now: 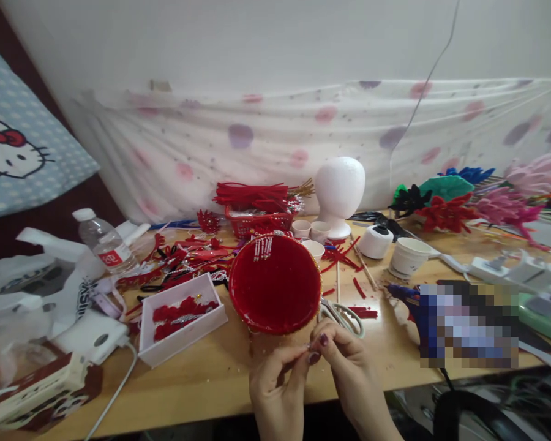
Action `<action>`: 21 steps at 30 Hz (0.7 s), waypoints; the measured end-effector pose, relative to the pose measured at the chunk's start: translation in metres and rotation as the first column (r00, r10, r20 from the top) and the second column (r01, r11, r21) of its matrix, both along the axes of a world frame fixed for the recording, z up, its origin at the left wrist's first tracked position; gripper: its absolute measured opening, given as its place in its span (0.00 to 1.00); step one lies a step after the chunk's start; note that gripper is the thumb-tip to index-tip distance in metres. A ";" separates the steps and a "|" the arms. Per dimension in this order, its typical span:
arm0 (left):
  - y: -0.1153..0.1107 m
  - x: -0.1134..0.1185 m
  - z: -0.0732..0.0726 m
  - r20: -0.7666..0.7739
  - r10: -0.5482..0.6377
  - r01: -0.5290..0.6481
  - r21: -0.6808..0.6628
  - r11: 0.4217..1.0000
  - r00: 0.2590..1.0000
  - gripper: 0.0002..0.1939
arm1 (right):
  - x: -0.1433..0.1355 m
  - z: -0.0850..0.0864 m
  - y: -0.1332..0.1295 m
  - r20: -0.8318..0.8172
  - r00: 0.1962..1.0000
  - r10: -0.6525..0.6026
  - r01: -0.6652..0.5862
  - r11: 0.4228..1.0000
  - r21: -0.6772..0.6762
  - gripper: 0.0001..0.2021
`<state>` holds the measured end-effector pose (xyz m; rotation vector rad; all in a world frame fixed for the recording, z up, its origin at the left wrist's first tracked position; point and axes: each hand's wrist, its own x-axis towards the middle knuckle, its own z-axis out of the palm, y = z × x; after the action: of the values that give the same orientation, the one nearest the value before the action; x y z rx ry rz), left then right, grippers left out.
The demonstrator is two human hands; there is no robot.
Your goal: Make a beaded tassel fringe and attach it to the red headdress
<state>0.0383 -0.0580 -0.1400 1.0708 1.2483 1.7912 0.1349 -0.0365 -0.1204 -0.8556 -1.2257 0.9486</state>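
My left hand [281,384] and my right hand [349,367] meet fingertip to fingertip close to the table's front edge. Both are closed in a pinch, and whatever lies between the tips is too small to make out. Just beyond them stands a red velvet headpiece [275,288], round, with a beaded rim and a short row of silvery bead strands [263,248] at its far side. Scissors [349,320] with pale handles lie right behind my right hand. A white box [183,337] holding red fuzzy pieces sits to the left of the headpiece.
A white foam head [340,193] stands at the back near a red basket [259,223] and paper cups [408,257]. A water bottle [105,242] and plastic bags [41,275] crowd the left. A glue gun [401,294], a power strip [509,272] and fuzzy flowers [450,214] occupy the right.
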 end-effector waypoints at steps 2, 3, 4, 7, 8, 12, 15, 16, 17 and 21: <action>-0.001 -0.002 0.002 0.016 0.009 -0.009 0.000 1.000 1.000 0.14 | -0.001 0.005 0.000 0.046 0.998 -0.034 0.033 0.999 0.019 0.19; -0.001 -0.003 0.005 0.037 0.016 -0.016 0.004 1.000 0.999 0.14 | 0.000 0.009 0.000 0.076 0.995 -0.060 0.057 0.997 0.044 0.20; -0.002 -0.004 0.008 0.067 0.025 -0.026 0.012 1.000 0.997 0.13 | 0.002 0.012 0.000 0.107 0.990 -0.090 0.083 0.994 0.073 0.20; -0.004 -0.011 0.023 0.175 0.070 -0.080 0.046 0.996 0.982 0.11 | 0.012 0.022 0.002 0.193 0.965 -0.180 0.153 0.977 0.146 0.19; -0.004 -0.013 0.030 0.203 0.086 -0.099 0.053 0.994 0.975 0.11 | 0.015 0.026 0.003 0.204 0.957 -0.204 0.171 0.970 0.172 0.18; 0.003 -0.026 0.052 0.266 0.076 -0.098 0.067 0.993 0.961 0.12 | 0.020 0.043 0.017 0.286 0.936 -0.204 0.140 0.964 0.228 0.15; 0.020 -0.039 0.060 0.279 -0.017 -0.014 0.108 0.994 0.960 0.14 | 0.011 0.055 0.041 0.491 0.867 -0.090 0.058 0.995 0.080 0.13; 0.027 -0.044 0.060 0.258 -0.047 0.020 0.107 0.994 0.965 0.14 | 0.006 0.058 0.051 0.538 0.842 -0.047 0.045 0.999 0.017 0.13; 0.036 -0.048 0.060 0.226 -0.067 0.048 0.086 0.995 0.972 0.14 | 0.001 0.061 0.062 0.568 0.823 0.013 0.020 0.998 -0.052 0.14; 0.069 -0.061 0.060 0.185 -0.088 0.107 -0.096 0.990 0.979 0.16 | -0.014 0.068 0.099 0.383 0.872 0.304 -0.196 0.935 -0.296 0.15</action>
<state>-0.0230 0.0106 -0.0800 0.8743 1.1471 1.6879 0.1212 0.0629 -0.0526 -1.1628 -1.6471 1.1848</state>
